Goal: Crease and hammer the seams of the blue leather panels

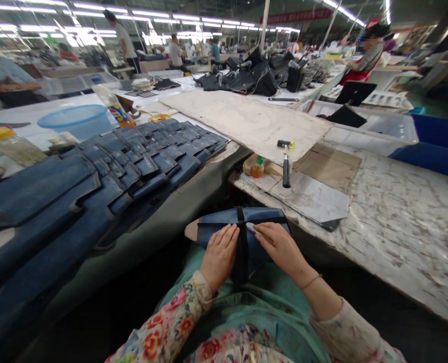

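Note:
A dark blue panel (216, 217) with crossing black strips lies across my lap, its left end pale brown. My left hand (221, 252) rests on it with fingers stretched out flat, the fingertips beside the crossing of the strips. Pinched in my right hand (280, 244) is a small tool with a pale tip (249, 227). The tip touches the panel near the crossing, just right of my left fingertips. The tool's handle is mostly hidden by my fingers, so its kind is unclear.
Overlapping blue panels (133, 166) cover the left table. A hammer (286, 171) and a small orange bottle (257, 169) lie ahead by a pale board (239, 116). To the right are a marbled tabletop (405, 217) and a white bin (390, 126). Co-workers stand farther off.

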Demonstrator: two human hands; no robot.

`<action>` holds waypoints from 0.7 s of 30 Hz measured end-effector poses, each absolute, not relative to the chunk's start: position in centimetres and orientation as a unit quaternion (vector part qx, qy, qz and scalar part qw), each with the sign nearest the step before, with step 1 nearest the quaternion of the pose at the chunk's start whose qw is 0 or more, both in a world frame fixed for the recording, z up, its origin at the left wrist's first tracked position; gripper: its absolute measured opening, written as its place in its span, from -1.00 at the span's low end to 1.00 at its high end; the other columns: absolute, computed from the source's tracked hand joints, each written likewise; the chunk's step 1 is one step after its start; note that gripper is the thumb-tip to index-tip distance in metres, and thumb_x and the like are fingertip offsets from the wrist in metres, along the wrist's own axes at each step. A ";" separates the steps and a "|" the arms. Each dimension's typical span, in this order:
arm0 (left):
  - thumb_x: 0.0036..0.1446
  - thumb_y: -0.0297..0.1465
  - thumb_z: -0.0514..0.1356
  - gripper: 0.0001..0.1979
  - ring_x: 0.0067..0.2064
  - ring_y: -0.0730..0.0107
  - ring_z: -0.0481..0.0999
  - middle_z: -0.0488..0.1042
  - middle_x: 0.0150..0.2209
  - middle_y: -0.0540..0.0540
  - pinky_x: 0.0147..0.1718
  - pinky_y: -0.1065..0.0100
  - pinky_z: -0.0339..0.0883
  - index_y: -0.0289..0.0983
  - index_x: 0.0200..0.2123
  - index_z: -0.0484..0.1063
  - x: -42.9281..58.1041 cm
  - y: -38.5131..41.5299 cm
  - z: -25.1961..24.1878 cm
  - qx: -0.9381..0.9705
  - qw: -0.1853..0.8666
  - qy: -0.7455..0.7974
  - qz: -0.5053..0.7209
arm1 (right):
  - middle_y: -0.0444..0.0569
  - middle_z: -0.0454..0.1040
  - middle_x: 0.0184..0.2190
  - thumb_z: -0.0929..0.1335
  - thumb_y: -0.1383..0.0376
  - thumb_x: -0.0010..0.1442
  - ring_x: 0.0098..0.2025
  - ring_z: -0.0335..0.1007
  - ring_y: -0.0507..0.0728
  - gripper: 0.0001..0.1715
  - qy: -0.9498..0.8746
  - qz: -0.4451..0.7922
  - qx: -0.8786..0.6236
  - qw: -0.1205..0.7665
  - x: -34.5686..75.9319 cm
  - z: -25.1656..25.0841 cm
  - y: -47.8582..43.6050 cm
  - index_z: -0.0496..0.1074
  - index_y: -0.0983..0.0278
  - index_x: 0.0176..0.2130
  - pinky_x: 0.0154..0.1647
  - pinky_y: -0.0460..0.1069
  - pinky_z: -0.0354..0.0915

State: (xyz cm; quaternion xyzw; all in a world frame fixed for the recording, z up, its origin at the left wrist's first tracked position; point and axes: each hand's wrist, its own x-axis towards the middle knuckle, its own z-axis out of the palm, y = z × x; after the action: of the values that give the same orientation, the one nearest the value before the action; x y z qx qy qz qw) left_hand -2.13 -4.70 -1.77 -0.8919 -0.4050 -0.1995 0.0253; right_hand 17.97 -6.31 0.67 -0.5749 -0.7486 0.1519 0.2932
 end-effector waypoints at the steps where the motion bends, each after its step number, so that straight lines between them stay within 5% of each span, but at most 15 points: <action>1: 0.19 -0.52 -0.03 -0.59 0.15 0.24 0.24 0.31 0.12 -0.18 0.05 0.20 0.19 -0.35 0.12 0.21 -2.2 -4.7 -1.8 -0.890 0.025 -0.409 -0.200 | 0.02 0.45 -0.16 0.24 0.30 0.22 -0.11 0.32 0.12 -0.70 -0.748 0.156 -0.576 0.290 18.1 0.8 -6.2 0.42 0.26 -0.06 -0.05 0.07 0.29; 14: 0.20 -0.44 0.01 -0.80 -0.14 0.27 0.35 0.42 -0.20 -0.11 -0.17 0.21 0.20 -0.26 -0.15 0.36 -1.1 -3.0 0.9 -0.862 -0.008 -0.475 -0.175 | -0.01 0.48 -0.21 0.23 0.27 0.23 -0.16 0.35 0.10 -0.71 -0.821 0.188 -0.505 0.192 18.5 3.2 -3.1 0.47 0.25 -0.12 -0.08 0.03 0.29; 21: 0.17 -0.49 0.03 -0.74 -0.04 0.27 0.32 0.42 -0.10 -0.10 -0.07 0.18 0.14 -0.24 -0.08 0.35 -0.9 -2.9 0.0 -0.877 0.004 -0.445 -0.183 | -0.01 0.47 -0.17 0.22 0.31 0.24 -0.11 0.34 0.10 -0.71 -0.834 0.174 -0.496 0.167 18.4 3.1 -3.3 0.45 0.23 -0.10 -0.04 0.03 0.29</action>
State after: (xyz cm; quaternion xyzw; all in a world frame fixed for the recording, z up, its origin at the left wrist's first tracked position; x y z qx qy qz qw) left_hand -0.87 -2.94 0.05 -0.8768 -0.4446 -0.1829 0.0035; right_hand 18.42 -3.27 3.08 -0.4961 -0.8342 0.1736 0.1672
